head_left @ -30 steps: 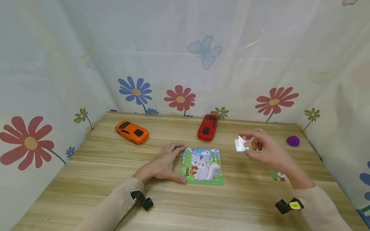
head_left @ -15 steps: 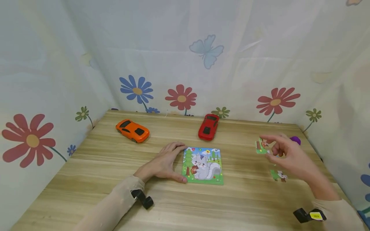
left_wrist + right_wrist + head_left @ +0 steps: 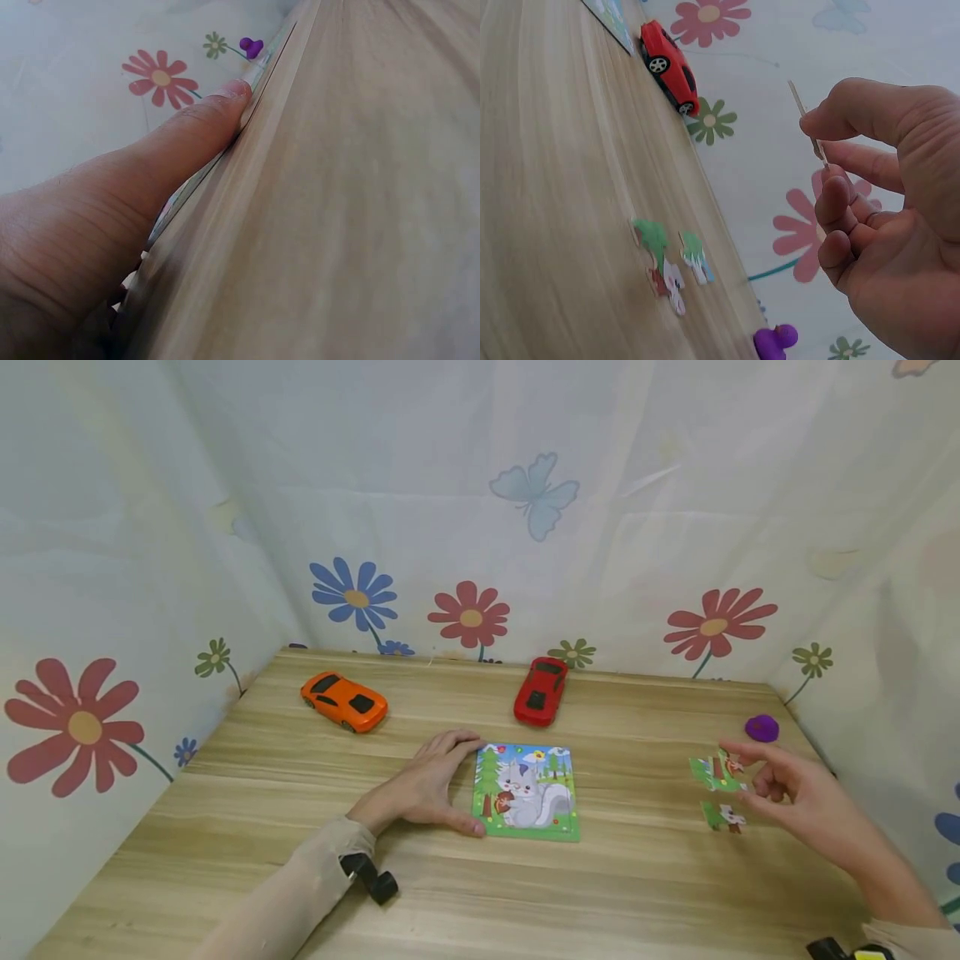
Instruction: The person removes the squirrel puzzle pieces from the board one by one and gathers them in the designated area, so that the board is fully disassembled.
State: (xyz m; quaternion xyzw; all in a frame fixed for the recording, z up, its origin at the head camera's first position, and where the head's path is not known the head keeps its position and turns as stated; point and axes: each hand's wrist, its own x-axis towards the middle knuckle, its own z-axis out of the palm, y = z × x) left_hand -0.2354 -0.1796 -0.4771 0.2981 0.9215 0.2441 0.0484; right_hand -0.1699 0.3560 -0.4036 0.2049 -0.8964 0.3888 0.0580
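The square puzzle (image 3: 525,789) with a grey squirrel picture lies flat at the table's middle. My left hand (image 3: 427,781) rests along its left edge, fingers at the far corner and thumb at the near one. In the left wrist view the thumb (image 3: 187,139) lies straight against the edge. My right hand (image 3: 802,785) pinches a puzzle piece (image 3: 729,765) between thumb and forefinger, raised above the table; the right wrist view shows this piece (image 3: 808,124) edge-on. Two loose pieces lie below, a green-and-brown one (image 3: 723,817) and a mostly green one (image 3: 702,771) partly hidden.
An orange toy car (image 3: 345,702) stands at the back left of the wooden table (image 3: 450,902), and a red toy car (image 3: 540,692) behind the puzzle. A purple duck (image 3: 762,727) sits near the right edge. A flowered curtain (image 3: 375,485) encloses the back and sides.
My right hand has moved right, away from the puzzle, carrying the piece over to the loose pieces. The purple duck, partly covered half a second ago, shows again. My left hand has stayed put.
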